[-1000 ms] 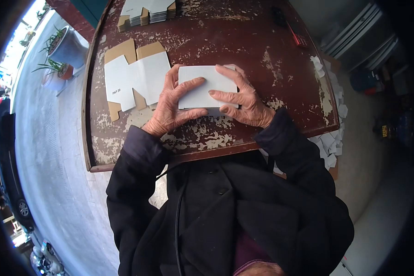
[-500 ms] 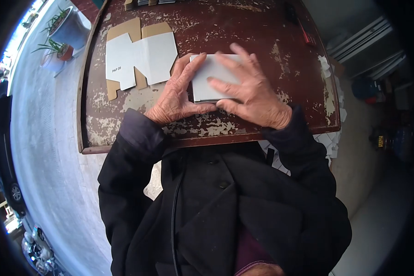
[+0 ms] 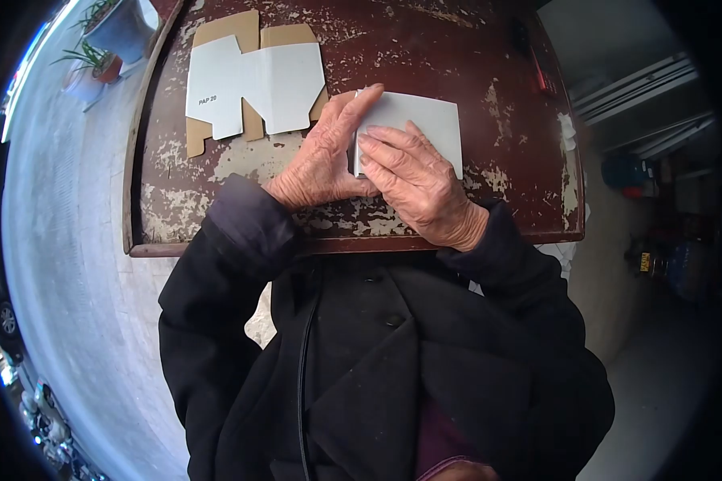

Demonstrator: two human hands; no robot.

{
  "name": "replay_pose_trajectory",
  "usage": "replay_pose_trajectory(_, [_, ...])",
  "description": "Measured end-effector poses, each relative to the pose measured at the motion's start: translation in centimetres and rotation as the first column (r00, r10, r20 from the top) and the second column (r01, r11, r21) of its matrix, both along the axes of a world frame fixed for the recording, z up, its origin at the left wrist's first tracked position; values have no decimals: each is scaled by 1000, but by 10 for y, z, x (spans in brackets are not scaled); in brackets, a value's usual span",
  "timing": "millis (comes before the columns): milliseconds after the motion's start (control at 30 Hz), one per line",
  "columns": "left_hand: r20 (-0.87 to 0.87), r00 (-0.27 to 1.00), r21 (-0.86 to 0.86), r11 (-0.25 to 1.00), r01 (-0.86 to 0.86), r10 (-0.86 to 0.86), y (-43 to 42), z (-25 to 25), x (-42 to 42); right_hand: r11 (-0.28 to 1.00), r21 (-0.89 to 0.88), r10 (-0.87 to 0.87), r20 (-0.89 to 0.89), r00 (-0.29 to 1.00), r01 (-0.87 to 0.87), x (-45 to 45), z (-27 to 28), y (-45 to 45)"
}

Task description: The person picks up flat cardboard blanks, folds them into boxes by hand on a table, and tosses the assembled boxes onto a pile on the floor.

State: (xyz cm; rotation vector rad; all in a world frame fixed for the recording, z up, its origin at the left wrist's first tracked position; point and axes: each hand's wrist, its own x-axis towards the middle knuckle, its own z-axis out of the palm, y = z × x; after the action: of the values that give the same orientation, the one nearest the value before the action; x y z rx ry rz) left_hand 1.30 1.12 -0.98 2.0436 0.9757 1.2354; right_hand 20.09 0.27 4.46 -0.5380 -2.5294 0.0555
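A small white cardboard box (image 3: pixel 437 128) lies on the worn table in front of me, its right part spread out as a flat white panel. My left hand (image 3: pixel 325 156) grips its left side, thumb along the near edge and fingers at the far left corner. Across the top, the fingers of my right hand (image 3: pixel 417 180) are held together and press near the left edge; its thumb is mostly hidden. To the left lies an unfolded carton blank (image 3: pixel 289 88), white with brown flaps and marked "PAP 20".
The dark red table (image 3: pixel 505 184) has peeling paint and a raised rim. A red object (image 3: pixel 544 80) lies near its right edge. Potted plants (image 3: pixel 104 68) stand on the floor at the left. Shelving and dark items are at the right.
My right hand has come down from its spread, blurred position onto the left part of the box. The box's right panel now shows wider. The whole view has shifted slightly.
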Motion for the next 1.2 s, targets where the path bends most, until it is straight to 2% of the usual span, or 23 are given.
replay_pose_trajectory(67, [11, 1000, -8, 1000, 8, -8, 1, 0, 0, 1000, 0, 13, -62, 998, -13, -1, 0, 1])
replay_pose_trajectory(267, [32, 998, 98, 993, -58, 56, 4, -12, 2, 1000, -3, -2, -78, 997, 1, -7, -3, -3])
replay_pose_trajectory(433, [49, 999, 77, 997, 9, -13, 6, -4, -1, 997, 58, 65, -133, 989, -58, 1, -8, 5])
replay_pose_trajectory(567, [52, 998, -57, 997, 42, -39, 4, 5, -7, 987, -1, -162, 63, 985, 163, 25, 19, 5])
replay_pose_trajectory(600, [49, 997, -43, 998, 56, -54, 3, 10, -7, 984, 13, -177, 57, 983, 176, 30, 22, 7])
replay_pose_trajectory(733, [342, 938, -337, 923, 187, -65, -6, 34, -7, 931, -365, -120, -248, 961, 22, 51, 27, 22])
replay_pose_trajectory(933, [313, 948, -410, 892, 193, -62, -21, 55, -8, 902, -426, -141, -446, 884, -71, 43, 39, 9])
replay_pose_trajectory(1067, [562, 826, -485, 796, 362, -34, -30, 54, 2, 923, -359, -84, -534, 841, -136, 38, 29, -1])
replay_pose_trajectory(1200, [625, 780, -517, 750, 414, 0, -29, 49, 8, 921, -365, -104, -570, 815, -138, 36, 15, -7])
